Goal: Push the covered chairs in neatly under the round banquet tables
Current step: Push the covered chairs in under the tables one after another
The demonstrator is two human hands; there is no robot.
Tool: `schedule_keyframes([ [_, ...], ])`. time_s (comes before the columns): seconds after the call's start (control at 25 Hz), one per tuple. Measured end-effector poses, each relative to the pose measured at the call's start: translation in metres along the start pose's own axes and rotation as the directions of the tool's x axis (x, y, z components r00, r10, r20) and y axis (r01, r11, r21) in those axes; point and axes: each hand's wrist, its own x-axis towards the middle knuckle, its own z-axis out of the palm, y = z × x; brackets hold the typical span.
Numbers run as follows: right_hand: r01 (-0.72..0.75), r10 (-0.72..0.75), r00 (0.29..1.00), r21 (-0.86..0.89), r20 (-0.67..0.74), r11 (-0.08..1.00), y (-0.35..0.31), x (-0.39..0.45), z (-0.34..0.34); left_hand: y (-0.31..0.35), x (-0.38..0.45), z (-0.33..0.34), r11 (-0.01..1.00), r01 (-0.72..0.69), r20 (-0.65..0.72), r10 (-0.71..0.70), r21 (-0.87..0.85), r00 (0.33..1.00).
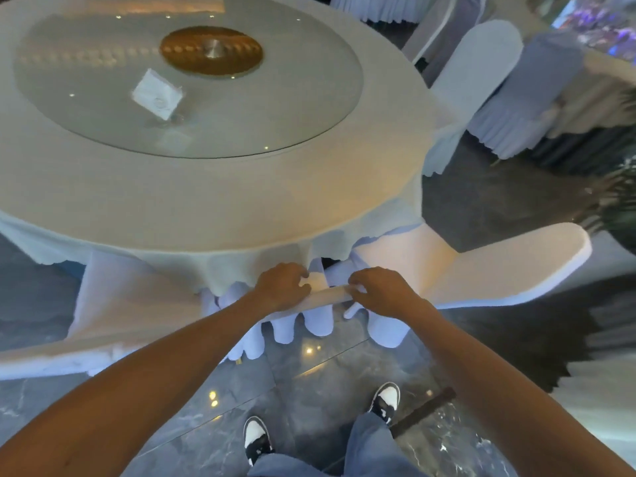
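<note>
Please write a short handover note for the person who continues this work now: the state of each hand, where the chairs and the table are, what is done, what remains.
Left hand and right hand: both grip the top edge of the middle chair, its back at the hem of the tablecloth.
Round table: directly ahead; glass turntable on it.
Done: the middle chair looks nearly pushed in.
Left: the chair on the right and the chair on the left stand at an angle, backs out from the table; probably push these in next.
</note>
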Motion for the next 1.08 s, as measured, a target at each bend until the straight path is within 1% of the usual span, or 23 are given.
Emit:
schedule_keyframes([
  [0.04, -0.029, 0.028, 0.999, -0.013, -0.039, 0.999, 0.024, -0.003, -0.003, 0.018, 0.011, 0.007, 1.000, -0.020, 0.008, 0.020, 0.012, 1.000],
  [0.12, -0.082, 0.083, 0.991, 0.013, -0.102, 0.997, 0.085, -0.017, -0.015, 0.070, 0.038, 0.025, 0.994, -0.096, 0.039, 0.094, 0.045, 0.995],
  [0.2, -0.119, 0.117, 0.985, -0.009, -0.125, 0.993, 0.146, -0.029, -0.027, 0.121, 0.065, 0.042, 0.984, -0.140, 0.057, 0.134, 0.107, 0.989],
  [0.24, -0.133, 0.128, 0.982, -0.026, -0.140, 0.991, 0.173, -0.033, -0.033, 0.143, 0.079, 0.049, 0.982, -0.140, 0.059, 0.134, 0.124, 0.989],
  [0.32, -0.166, 0.156, 0.975, -0.047, -0.156, 0.985, 0.243, -0.045, -0.051, 0.204, 0.112, 0.070, 0.986, -0.138, 0.077, 0.131, 0.095, 0.988],
  [0.4, -0.193, 0.185, 0.967, -0.031, -0.178, 0.981, 0.310, -0.052, -0.067, 0.265, 0.139, 0.087, 0.988, -0.130, 0.105, 0.121, 0.087, 0.987],
  [0.52, -0.227, 0.223, 0.962, -0.006, -0.160, 0.974, 0.388, -0.063, -0.088, 0.345, 0.167, 0.111, 0.984, -0.157, 0.071, 0.151, 0.082, 0.986],
  [0.64, -0.263, 0.265, 0.950, 0.035, -0.163, 0.964, 0.438, -0.074, -0.106, 0.407, 0.186, 0.134, 0.988, -0.141, 0.080, 0.136, 0.061, 0.987],
  [0.8, -0.291, 0.302, 0.934, 0.083, -0.191, 0.953, 0.476, -0.089, -0.117, 0.471, 0.211, 0.154, 0.974, -0.224, 0.120, 0.220, 0.025, 0.968],
  [0.92, -0.326, 0.337, 0.913, 0.086, -0.228, 0.941, 0.507, -0.096, -0.116, 0.505, 0.235, 0.168, 0.958, -0.285, 0.113, 0.280, 0.028, 0.953],
  [1.0, -0.346, 0.356, 0.915, 0.085, -0.192, 0.935, 0.528, -0.102, -0.114, 0.523, 0.245, 0.180, 0.958, -0.286, 0.139, 0.280, 0.025, 0.950],
  [1.08, -0.334, 0.334, 0.931, 0.028, -0.149, 0.942, 0.551, -0.110, -0.109, 0.537, 0.253, 0.195, 0.957, -0.289, 0.196, 0.281, 0.016, 0.940],
])
